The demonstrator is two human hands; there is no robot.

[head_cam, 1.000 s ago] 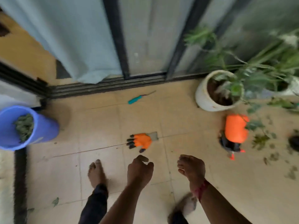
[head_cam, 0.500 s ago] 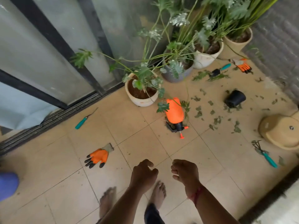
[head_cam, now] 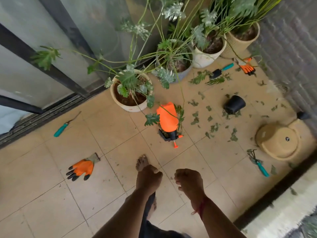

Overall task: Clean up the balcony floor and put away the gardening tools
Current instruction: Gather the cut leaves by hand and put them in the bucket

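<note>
Balcony floor (head_cam: 106, 191), orange sprayer (head_cam: 167, 117), leaf litter (head_cam: 213, 128)

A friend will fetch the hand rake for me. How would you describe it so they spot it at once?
Find the tan pot turned upside down at the floor's right edge. The hand rake lies just beside it, nearer the person. Unlike the teal-handled trowel and weeder, it ends in bent prongs.

2 gloves (head_cam: 82, 168), 3 teal tools (head_cam: 60, 130), 4 potted plants (head_cam: 130, 109), 1 sprayer (head_cam: 167, 117)
</note>
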